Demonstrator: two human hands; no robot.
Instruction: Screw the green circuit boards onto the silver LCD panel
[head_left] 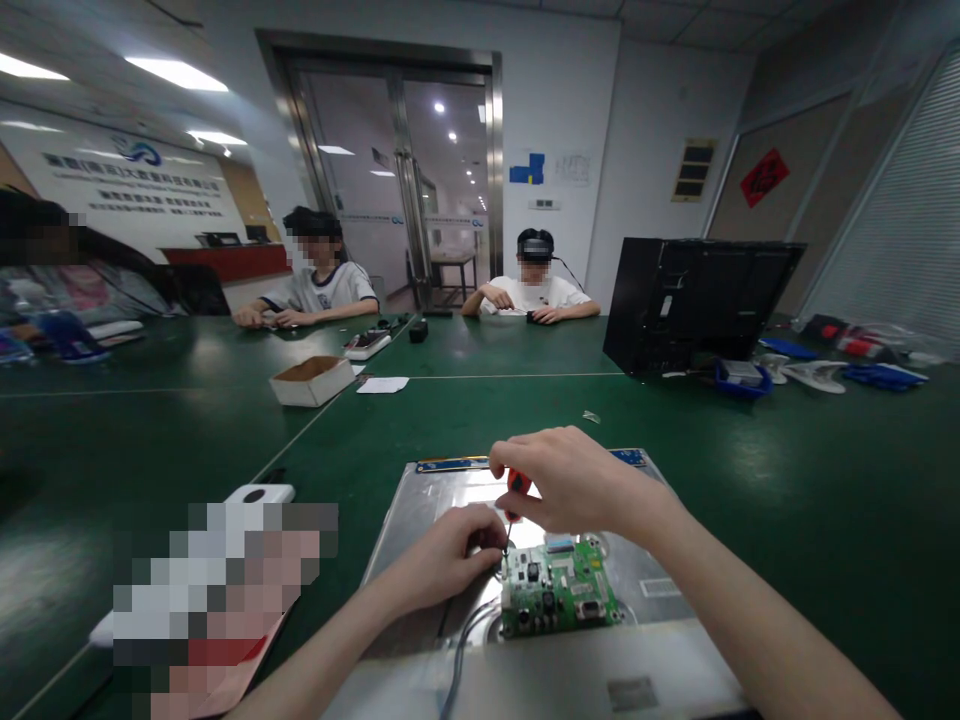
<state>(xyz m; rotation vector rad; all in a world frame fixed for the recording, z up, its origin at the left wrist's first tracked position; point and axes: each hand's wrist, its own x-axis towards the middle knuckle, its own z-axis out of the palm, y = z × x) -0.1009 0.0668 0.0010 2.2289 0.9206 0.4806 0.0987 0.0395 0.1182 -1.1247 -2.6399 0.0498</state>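
My right hand (559, 480) grips the red and black handle of a screwdriver (517, 482), which is held upright with its thin shaft pointing down. The tip meets the upper left corner of a green circuit board (559, 585). Close beside that corner is my left hand (469, 545), its thumb and fingers pinched near the shaft; whatever they hold is hidden. The board sits on the silver metal back of a flat display panel (420, 510). Dark cables (459, 660) run down from the board's left side.
A small open cardboard box (313, 382) and a white paper (382, 385) lie further off on the green table (480, 410). At the right stands a black monitor housing (697, 300). A phone-like pink item (247, 640) lies at left. Several people sit across the table.
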